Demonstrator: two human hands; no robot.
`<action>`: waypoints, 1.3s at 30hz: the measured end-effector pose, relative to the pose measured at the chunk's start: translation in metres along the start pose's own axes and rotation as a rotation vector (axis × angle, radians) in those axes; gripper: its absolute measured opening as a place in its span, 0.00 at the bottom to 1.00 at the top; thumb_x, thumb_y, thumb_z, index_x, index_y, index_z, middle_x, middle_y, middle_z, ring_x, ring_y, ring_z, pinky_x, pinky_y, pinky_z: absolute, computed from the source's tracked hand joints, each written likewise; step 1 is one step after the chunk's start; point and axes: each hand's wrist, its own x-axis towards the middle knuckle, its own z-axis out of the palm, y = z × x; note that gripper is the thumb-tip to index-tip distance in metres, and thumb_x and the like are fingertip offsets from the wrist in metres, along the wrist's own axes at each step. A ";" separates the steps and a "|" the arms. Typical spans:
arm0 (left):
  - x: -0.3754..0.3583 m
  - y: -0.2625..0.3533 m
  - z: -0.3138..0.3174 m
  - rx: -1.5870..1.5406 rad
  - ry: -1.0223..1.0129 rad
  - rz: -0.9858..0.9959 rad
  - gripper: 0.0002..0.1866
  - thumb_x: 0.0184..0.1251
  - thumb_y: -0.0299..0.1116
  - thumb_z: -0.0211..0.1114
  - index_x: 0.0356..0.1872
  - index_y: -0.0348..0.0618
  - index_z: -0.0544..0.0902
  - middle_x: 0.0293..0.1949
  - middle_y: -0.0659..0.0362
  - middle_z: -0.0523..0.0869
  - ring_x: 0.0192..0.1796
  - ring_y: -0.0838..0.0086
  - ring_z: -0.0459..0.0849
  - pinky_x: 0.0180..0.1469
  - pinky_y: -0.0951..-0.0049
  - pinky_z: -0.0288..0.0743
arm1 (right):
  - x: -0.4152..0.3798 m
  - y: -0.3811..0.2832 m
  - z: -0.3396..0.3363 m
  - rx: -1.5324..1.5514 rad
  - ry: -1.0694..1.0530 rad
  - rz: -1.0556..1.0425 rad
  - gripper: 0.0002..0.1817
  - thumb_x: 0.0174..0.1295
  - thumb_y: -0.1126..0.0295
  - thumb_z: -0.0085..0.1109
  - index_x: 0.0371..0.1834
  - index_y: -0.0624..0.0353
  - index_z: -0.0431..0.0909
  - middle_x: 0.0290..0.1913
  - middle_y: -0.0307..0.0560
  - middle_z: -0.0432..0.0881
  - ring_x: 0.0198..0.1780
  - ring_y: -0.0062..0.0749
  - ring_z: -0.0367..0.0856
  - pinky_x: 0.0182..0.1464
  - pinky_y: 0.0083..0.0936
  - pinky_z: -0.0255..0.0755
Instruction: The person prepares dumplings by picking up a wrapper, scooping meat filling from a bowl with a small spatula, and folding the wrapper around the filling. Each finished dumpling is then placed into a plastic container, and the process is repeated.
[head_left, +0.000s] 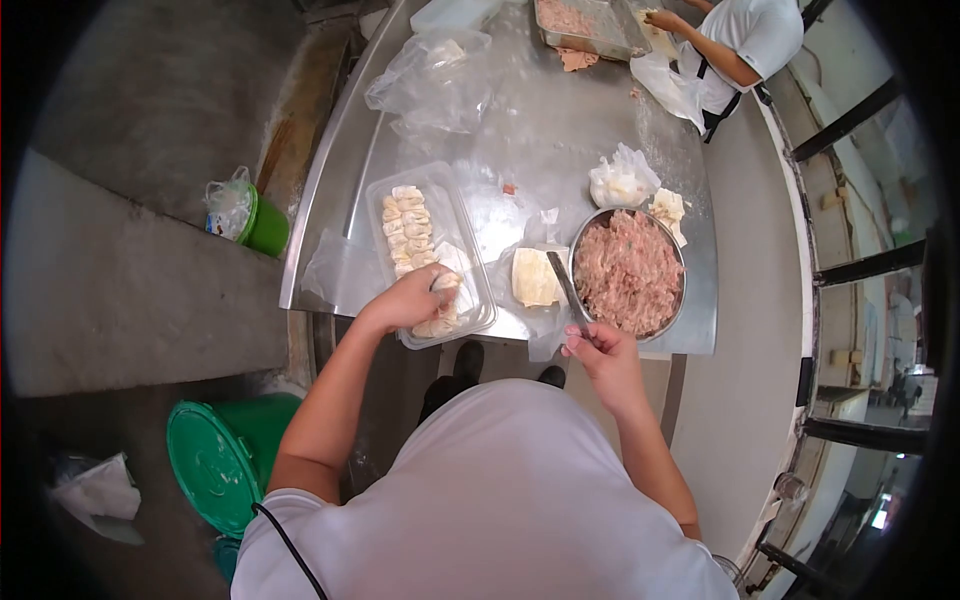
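My left hand [408, 300] reaches into a clear plastic tray [468, 210], its fingers closed round a pale wrapped dumpling [447, 282]. Several more dumplings [408, 228] lie there in rows, dusted with flour. My right hand [608, 362] grips a narrow, flat metal spatula [565, 285], whose blade points away from me. Just left of the blade sits a stack of square dough wrappers [534, 277] on plastic film. A round metal bowl [684, 270] heaped with pink minced meat [628, 272] stands beyond the spatula on the right.
Behind the bowl are a white plastic bag [624, 180] and loose wrappers [668, 214]. Crumpled clear bags [432, 80] lie at the back left of the steel table [540, 130]. Another person [740, 50] works by a meat tray [600, 40]. A green bucket [215, 465] stands on the floor.
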 end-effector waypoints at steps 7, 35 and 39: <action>-0.008 -0.011 0.036 0.658 0.146 0.202 0.18 0.67 0.32 0.72 0.55 0.37 0.88 0.45 0.44 0.87 0.50 0.50 0.86 0.57 0.59 0.79 | -0.004 0.006 -0.002 0.000 0.019 0.012 0.06 0.71 0.69 0.68 0.42 0.61 0.87 0.30 0.30 0.84 0.27 0.09 0.66 0.29 0.15 0.57; 0.024 0.042 0.087 0.485 0.372 0.508 0.15 0.57 0.35 0.79 0.44 0.41 0.90 0.46 0.50 0.86 0.55 0.53 0.84 0.58 0.60 0.79 | -0.020 0.009 -0.052 0.035 0.075 0.029 0.08 0.73 0.71 0.66 0.41 0.66 0.86 0.33 0.34 0.85 0.34 0.13 0.77 0.38 0.16 0.69; 0.053 0.043 0.124 0.641 0.425 0.714 0.11 0.57 0.35 0.78 0.40 0.46 0.90 0.43 0.53 0.83 0.54 0.55 0.81 0.57 0.59 0.77 | -0.025 0.017 -0.058 0.035 0.126 -0.015 0.07 0.72 0.73 0.65 0.46 0.67 0.86 0.34 0.35 0.86 0.35 0.14 0.78 0.40 0.16 0.71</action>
